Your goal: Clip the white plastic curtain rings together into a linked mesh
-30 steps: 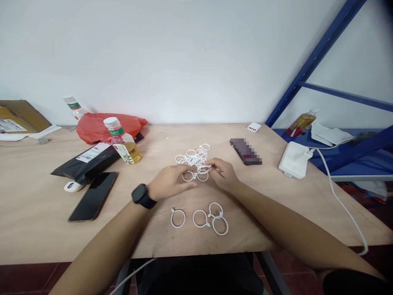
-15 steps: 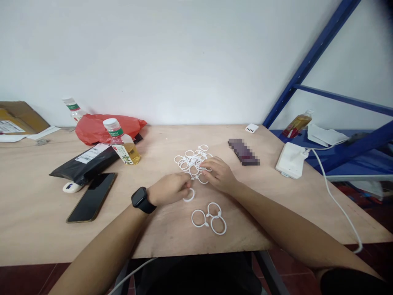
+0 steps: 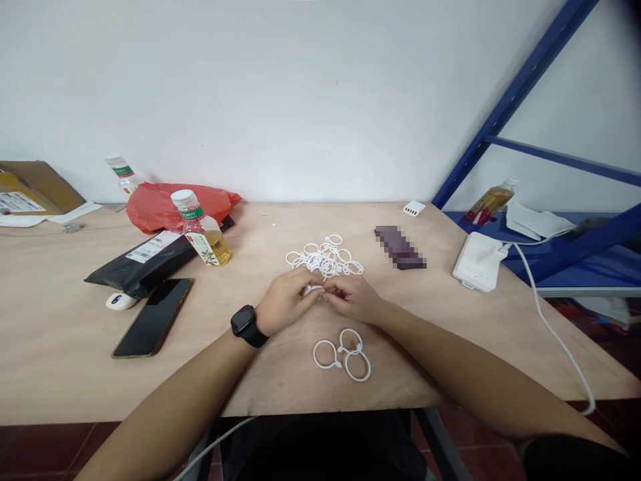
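My left hand (image 3: pixel 292 302), with a black watch on the wrist, is closed with thumb and fingers around a white plastic ring (image 3: pixel 314 288); the hand covers most of it. My right hand (image 3: pixel 353 298) meets it fingertip to fingertip, pinched at the ring's right side, where the fingers hide the contact. Just beyond both hands lies a loose pile of white plastic rings (image 3: pixel 328 259), each a thin hoop with a small tab. Nearer to me, three more white rings (image 3: pixel 357 366) rest on the table close together.
On the left are a phone (image 3: pixel 153 317), a white earbud case (image 3: pixel 121 301), a black parcel (image 3: pixel 145 260), a drink bottle (image 3: pixel 205 230) and a red bag (image 3: pixel 165 207). To the right are a pixelated dark object (image 3: pixel 400 247) and a white power strip (image 3: pixel 478 262) with its cable.
Both hands have come together in front of the pile. The ring that lay beneath my left hand no longer shows on the table, and one is now between the hands.
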The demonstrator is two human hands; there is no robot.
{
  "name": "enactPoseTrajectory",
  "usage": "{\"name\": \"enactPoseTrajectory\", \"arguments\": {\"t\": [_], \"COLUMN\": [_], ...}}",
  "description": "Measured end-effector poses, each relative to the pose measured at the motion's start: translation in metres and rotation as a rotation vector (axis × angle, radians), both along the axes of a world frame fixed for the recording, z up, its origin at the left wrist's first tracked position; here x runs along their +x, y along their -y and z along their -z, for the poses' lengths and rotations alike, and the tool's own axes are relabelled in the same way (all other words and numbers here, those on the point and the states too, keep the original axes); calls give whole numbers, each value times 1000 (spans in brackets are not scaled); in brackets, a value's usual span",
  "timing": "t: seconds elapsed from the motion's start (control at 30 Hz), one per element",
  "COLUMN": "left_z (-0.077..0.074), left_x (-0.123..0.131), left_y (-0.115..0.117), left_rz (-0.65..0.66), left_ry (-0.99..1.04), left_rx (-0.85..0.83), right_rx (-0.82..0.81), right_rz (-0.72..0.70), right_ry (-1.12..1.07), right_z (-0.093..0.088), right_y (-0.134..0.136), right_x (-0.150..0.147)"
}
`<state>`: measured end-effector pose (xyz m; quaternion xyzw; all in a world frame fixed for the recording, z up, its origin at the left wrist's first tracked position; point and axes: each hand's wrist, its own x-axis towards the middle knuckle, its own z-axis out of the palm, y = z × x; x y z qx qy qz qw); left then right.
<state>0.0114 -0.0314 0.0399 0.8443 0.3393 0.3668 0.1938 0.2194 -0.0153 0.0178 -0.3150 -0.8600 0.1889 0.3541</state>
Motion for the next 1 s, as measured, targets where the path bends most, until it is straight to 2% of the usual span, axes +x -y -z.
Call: {"name": "enactPoseTrajectory", "arguments": {"t": [0.13,0.23,0.37,0.77,1.0], "left_z": [2,2,3,4,8], "left_x": [3,3,2,3,6], "left_y": [3,2,0,-2,-5], "left_rz": [-31,-40,-28,-90,-33], "left_ry": [155,247,307,265,355], "left_rx": [-189,-264,-273,-213,-249], "right_rx": [-37,-31,-30,77,170], "right_rz": [53,95,70,23,-40], "right_ry": [-84,-134,-128,-22,32], "right_z": [4,3,2,3,4], "right_y": [0,-1,-1,2,4], "right_x": [0,3,4,1,-2]}}
